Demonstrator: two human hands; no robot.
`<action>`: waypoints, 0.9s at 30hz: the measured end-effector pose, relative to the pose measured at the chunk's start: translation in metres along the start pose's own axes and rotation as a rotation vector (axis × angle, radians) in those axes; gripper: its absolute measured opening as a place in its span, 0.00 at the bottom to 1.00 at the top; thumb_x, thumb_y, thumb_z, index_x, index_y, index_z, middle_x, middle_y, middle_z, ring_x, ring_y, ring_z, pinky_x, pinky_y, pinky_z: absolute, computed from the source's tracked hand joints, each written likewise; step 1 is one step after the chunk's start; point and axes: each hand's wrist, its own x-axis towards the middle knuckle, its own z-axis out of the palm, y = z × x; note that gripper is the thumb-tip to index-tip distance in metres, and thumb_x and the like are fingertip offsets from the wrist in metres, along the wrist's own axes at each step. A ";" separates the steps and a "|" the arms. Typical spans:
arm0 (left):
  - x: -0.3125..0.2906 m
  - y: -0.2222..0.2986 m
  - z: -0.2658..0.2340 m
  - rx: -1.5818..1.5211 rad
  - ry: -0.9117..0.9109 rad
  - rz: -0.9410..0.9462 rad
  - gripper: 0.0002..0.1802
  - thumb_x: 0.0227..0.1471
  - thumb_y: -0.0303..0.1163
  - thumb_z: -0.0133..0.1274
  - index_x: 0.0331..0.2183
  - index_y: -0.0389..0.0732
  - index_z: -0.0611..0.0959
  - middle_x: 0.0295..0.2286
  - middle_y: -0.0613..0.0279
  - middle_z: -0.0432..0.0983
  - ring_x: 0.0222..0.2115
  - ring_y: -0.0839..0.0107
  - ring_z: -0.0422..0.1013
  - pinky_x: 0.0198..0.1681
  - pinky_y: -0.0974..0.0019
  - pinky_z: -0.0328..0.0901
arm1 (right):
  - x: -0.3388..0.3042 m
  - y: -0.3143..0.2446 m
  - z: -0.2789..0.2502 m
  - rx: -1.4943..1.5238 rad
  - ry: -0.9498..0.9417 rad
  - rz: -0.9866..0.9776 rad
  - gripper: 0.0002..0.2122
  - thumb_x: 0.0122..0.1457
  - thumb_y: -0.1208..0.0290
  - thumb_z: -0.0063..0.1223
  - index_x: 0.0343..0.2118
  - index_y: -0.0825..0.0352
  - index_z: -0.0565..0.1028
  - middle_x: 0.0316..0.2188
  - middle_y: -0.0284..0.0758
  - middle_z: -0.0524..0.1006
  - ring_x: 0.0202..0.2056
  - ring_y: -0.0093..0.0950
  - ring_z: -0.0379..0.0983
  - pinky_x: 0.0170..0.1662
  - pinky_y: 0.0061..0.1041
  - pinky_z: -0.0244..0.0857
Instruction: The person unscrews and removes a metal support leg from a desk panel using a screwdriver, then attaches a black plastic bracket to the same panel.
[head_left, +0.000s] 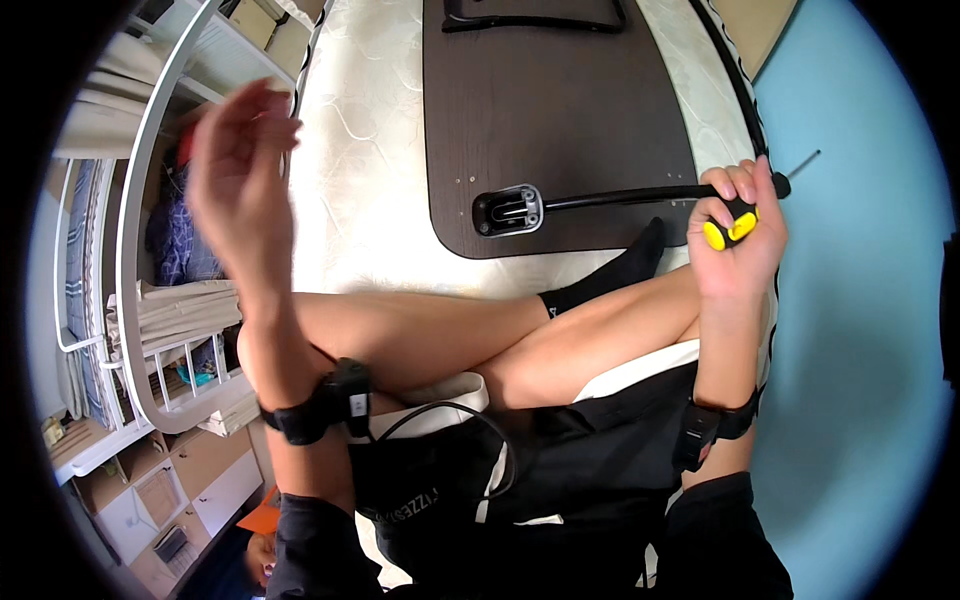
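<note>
The right hand is clenched around a yellow-and-black screwdriver beside the dark board, while the left hand hangs raised, fingers loosely spread, holding nothing.

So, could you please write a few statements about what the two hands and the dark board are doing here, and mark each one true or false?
1. The right hand grips a screwdriver with a yellow and black handle. True.
2. The left hand presses down on the dark board. False: it is raised in the air, fingers loose, touching nothing.
3. The dark board lies on a pale quilted mattress. True.
4. The black leg is detached and lies on the floor. False: it runs from a black bracket on the board toward the right hand.
5. Both wrists are bare. False: each wears a black band.
</note>
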 end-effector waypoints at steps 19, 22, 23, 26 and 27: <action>0.047 0.164 -0.083 -0.114 -1.000 0.675 0.42 0.50 0.67 0.33 0.49 0.40 0.72 0.44 0.45 0.68 0.35 0.62 0.67 0.35 0.68 0.60 | -0.016 -0.002 0.011 0.025 0.045 0.026 0.11 0.60 0.71 0.46 0.22 0.63 0.63 0.19 0.25 0.61 0.26 0.20 0.57 0.21 0.14 0.52; 0.041 0.168 -0.072 -0.111 -0.940 0.722 0.37 0.51 0.62 0.37 0.49 0.40 0.71 0.44 0.45 0.67 0.38 0.58 0.65 0.38 0.63 0.58 | -0.016 -0.005 0.008 0.062 0.033 0.036 0.10 0.60 0.72 0.47 0.22 0.62 0.62 0.19 0.25 0.61 0.26 0.20 0.57 0.22 0.14 0.52; 0.038 0.172 -0.069 -0.084 -0.910 0.725 0.35 0.51 0.60 0.38 0.49 0.40 0.71 0.44 0.46 0.66 0.38 0.58 0.65 0.39 0.62 0.57 | -0.014 -0.006 0.007 0.081 0.017 0.051 0.10 0.59 0.72 0.47 0.22 0.62 0.62 0.19 0.25 0.61 0.26 0.21 0.57 0.22 0.14 0.51; 0.030 0.180 -0.061 -0.047 -0.867 0.721 0.35 0.51 0.58 0.39 0.49 0.40 0.70 0.43 0.47 0.66 0.37 0.59 0.63 0.38 0.62 0.56 | -0.017 -0.005 0.006 0.058 0.037 0.043 0.10 0.60 0.71 0.47 0.22 0.62 0.62 0.19 0.25 0.60 0.26 0.21 0.57 0.22 0.15 0.50; 0.028 0.182 -0.057 -0.044 -0.863 0.726 0.34 0.50 0.58 0.39 0.49 0.40 0.70 0.42 0.47 0.65 0.37 0.59 0.62 0.38 0.62 0.55 | -0.017 -0.006 0.006 0.051 0.042 0.045 0.10 0.60 0.70 0.47 0.22 0.62 0.62 0.19 0.25 0.60 0.26 0.21 0.57 0.22 0.15 0.50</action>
